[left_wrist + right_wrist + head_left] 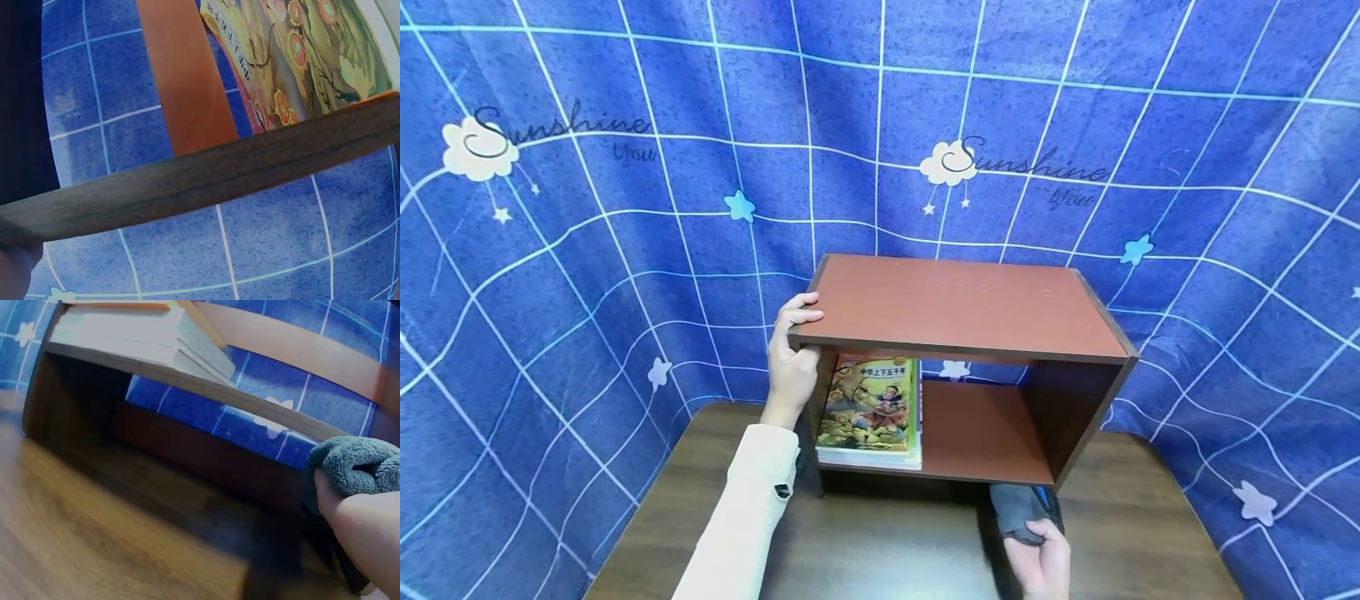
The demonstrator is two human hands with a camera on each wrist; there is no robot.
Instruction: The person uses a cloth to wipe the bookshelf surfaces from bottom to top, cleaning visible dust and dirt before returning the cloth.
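Observation:
A small brown bookshelf (962,304) with a reddish top stands on the wooden table. My left hand (793,358) grips its upper left corner, fingers over the top edge and thumb below. In the left wrist view, only a bit of that hand (15,272) shows under the dark panel edge. With my right hand (1039,560) I hold a folded grey-blue cloth (1017,510) at the lower right of the shelf, just under its board. The right wrist view shows the cloth's (359,459) terry texture, with the thumb pressed against it.
A stack of books (868,408) lies on the left part of the shelf board, a colourful illustrated cover on top. Below the board is a dark space above the wooden table (910,542). A blue curtain (850,150) with white lines and clouds hangs close behind.

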